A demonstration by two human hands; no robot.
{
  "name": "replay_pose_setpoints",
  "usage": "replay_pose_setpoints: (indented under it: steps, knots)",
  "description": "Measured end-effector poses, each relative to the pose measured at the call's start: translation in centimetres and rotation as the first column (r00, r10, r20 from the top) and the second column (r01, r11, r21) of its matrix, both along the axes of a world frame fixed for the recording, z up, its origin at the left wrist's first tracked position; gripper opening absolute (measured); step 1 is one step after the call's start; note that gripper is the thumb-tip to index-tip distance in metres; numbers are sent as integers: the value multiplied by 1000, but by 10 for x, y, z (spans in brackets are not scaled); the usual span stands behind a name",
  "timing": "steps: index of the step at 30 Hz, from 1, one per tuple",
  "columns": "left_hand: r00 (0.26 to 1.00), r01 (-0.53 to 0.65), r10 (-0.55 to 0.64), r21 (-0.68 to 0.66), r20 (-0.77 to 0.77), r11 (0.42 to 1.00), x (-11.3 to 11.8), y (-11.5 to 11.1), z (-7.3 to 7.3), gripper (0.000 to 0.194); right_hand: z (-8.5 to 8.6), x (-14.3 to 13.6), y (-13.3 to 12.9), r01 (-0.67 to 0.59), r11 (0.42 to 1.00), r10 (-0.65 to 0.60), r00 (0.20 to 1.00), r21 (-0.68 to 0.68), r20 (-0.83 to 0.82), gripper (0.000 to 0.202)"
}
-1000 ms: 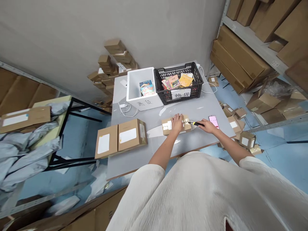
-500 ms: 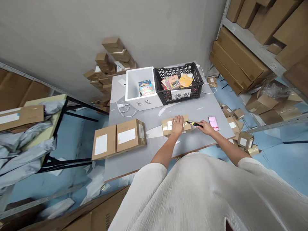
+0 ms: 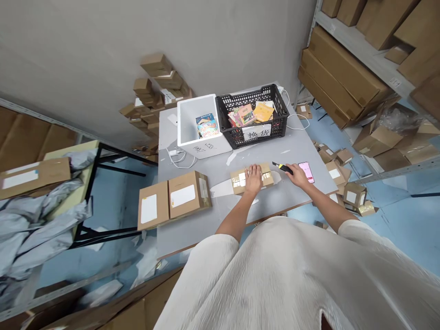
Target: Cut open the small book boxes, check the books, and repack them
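Note:
A small taped cardboard box (image 3: 266, 175) lies on the grey table (image 3: 185, 231) in front of me. My left hand (image 3: 253, 178) rests flat on its top, fingers pointing away from me. To the right of the box, my right hand (image 3: 296, 175) is closed round a black and yellow utility knife (image 3: 283, 168), whose tip points left and is apart from the box. A phone with a lit pink screen (image 3: 306, 172) lies just beyond that hand.
A white foam box (image 3: 206, 149) and a black crate (image 3: 256, 134), both holding booklets, stand at the back. Two cardboard boxes (image 3: 184, 197) sit at the left. Shelves (image 3: 381, 59) with cartons are on the right; grey parcels (image 3: 58, 224) lie far left.
The knife in my right hand has moved right and slightly up, off the small box. My left hand remains on the box. The whole view has shifted slightly.

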State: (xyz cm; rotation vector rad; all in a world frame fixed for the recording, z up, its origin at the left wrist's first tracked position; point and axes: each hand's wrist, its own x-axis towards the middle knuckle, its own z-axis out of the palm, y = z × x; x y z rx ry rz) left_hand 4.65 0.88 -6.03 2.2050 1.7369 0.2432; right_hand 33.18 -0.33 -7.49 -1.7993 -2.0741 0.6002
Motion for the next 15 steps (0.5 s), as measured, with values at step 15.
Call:
replay_pose_setpoints:
  steps: [15]
  knots:
    - [989,-137,137,4,-49,991,-49,-66,8,59,6,-72,52,-126,992,129,962,25,-239,44]
